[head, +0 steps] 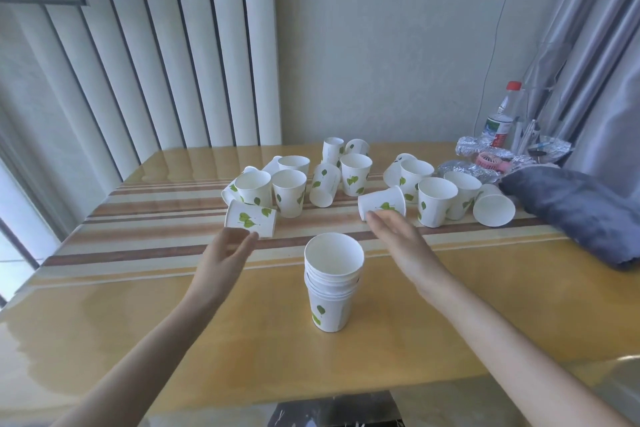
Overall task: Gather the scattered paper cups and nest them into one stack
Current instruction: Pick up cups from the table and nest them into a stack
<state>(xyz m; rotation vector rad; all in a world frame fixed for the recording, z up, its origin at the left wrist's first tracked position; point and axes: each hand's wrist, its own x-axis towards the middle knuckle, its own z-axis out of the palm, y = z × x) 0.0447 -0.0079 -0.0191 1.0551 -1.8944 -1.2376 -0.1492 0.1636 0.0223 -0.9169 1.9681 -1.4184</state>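
Table [138, 305] w/ cup stack [333, 282], loose cups [434, 201], blanket [581, 215], foil [485, 149].

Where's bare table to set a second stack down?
Free: the yellow tabletop on either side of the nested white paper-cup stack, near the front edge. Crowded: the striped band behind, full of scattered leaf-print cups, with grey folded cloth far right.

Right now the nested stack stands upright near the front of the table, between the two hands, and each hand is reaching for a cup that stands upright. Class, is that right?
One thing is wrong. In the head view the stack does stand upright between the left hand and right hand, but the left cup and right cup they reach for both lie on their sides, not upright.
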